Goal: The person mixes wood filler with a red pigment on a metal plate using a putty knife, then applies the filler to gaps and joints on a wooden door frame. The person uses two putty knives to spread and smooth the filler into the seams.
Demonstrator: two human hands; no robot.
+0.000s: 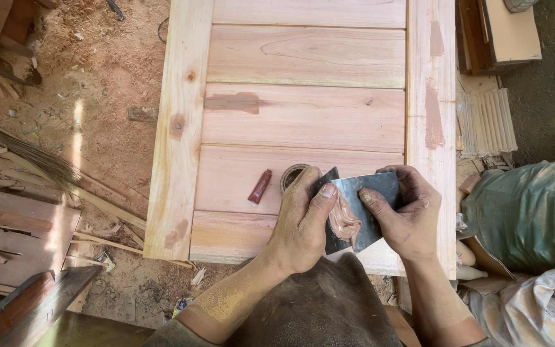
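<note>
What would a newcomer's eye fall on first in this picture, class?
First, the two hands low in the middle: the left hand and right hand grip metal scraper blades with a lump of pinkish-brown filler between them. Beneath lies a pale panelled wooden door with filler patches. A small reddish tube lies on it left of the hands, beside a round tin.

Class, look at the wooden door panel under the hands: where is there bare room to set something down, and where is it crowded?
Free: the upper boards between the left rail and right rail, and the board left of the small tube. Crowded: the near end, where the left hand, right hand, two metal scrapers, putty and a round tin cluster.
</note>
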